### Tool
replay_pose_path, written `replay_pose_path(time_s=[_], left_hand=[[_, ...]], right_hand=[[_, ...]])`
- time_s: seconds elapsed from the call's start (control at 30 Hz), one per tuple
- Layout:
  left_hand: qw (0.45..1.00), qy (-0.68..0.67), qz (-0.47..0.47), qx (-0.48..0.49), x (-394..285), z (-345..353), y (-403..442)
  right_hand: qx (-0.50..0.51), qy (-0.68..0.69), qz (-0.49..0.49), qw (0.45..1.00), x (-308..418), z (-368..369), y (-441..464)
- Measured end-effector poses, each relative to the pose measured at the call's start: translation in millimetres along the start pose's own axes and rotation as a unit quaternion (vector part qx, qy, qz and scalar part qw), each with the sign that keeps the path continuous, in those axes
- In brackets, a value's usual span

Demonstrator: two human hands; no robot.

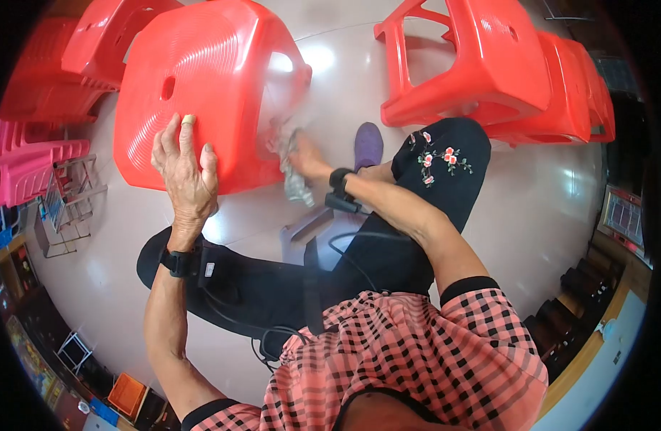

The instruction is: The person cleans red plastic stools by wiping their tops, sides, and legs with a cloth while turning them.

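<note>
A red plastic stool (208,86) stands before me, its ridged seat with a small slot facing up towards me. My left hand (183,169) rests on the near part of that seat, fingers loosely spread and a yellowish band round one fingertip. On the stool's right side, my right hand (309,159) is closed on a crumpled greyish cloth (296,183). Hand and cloth are smeared by motion there, and whether the cloth touches the stool's legs I cannot tell. Both wrists wear black straps with small devices.
More red stools (510,65) stand at the right, and others (104,43) at the far left. Pink stools (28,161) and a metal rack (68,197) are on the left. Beneath me is a low greyish stool (305,233). Cables hang across my lap. An orange basket (127,395) sits at lower left.
</note>
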State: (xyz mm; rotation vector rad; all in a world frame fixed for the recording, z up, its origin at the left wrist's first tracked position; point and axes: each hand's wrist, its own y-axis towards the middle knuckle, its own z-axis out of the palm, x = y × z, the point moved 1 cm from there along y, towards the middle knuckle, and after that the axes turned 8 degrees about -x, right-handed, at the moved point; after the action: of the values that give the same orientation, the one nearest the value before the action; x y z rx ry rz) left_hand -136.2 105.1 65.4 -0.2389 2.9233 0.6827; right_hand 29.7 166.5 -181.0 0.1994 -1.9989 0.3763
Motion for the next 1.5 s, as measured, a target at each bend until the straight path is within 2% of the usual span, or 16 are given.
replay_pose_path(time_s=[0.2,0.23,0.3,0.37,0.43,0.53,0.6,0.67,0.7,0.77,0.8,1.03,1.13,1.2,1.3,1.5], left_hand=[[1.0,-0.001,0.004,0.006,1,-1,0],[1.0,-0.001,0.005,0.006,1,-1,1],[1.0,0.001,0.006,0.007,0,-1,0],[1.0,0.002,0.007,0.009,1,-1,0],[1.0,0.002,0.01,0.007,2,0,0],[1.0,-0.002,0.014,0.004,4,0,-1],[1.0,-0.004,0.013,0.005,2,1,0],[1.0,-0.006,0.015,0.003,2,1,1],[1.0,-0.005,0.016,0.002,3,1,0],[1.0,-0.009,0.018,-0.006,5,2,0],[1.0,-0.01,0.02,-0.01,6,3,-1],[1.0,0.011,0.013,-0.007,5,2,-1],[1.0,0.013,0.016,-0.004,4,2,-1],[1.0,0.016,0.017,0.0,2,2,-2],[1.0,0.013,0.018,0.014,-3,-3,-4],[0.999,-0.006,0.014,0.041,-6,-5,-3]], right_hand=[[-0.23,-0.03,-0.006,0.973,-4,-79,129],[-0.222,0.037,0.016,0.974,-25,-82,166],[-0.205,-0.077,-0.043,0.975,-18,-98,201],[-0.084,-0.068,0.015,0.994,-27,-87,228],[-0.054,-0.052,0.045,0.996,-24,-64,223],[-0.182,0.047,0.113,0.976,-24,-15,181],[-0.21,0.008,-0.017,0.978,-43,10,148],[-0.207,-0.011,-0.006,0.978,-54,35,104],[0.099,-0.055,0.15,0.982,-57,31,117],[0.215,-0.119,0.173,0.954,-58,36,76],[0.025,-0.136,0.046,0.989,-53,45,12],[0.389,-0.287,0.05,0.874,-85,42,-32],[0.279,-0.254,-0.096,0.921,-182,55,-5],[0.218,-0.278,0.076,0.932,-124,-2,49],[-0.024,-0.129,0.055,0.99,-90,-45,128],[-0.013,0.051,0.104,0.993,-43,-74,272]])
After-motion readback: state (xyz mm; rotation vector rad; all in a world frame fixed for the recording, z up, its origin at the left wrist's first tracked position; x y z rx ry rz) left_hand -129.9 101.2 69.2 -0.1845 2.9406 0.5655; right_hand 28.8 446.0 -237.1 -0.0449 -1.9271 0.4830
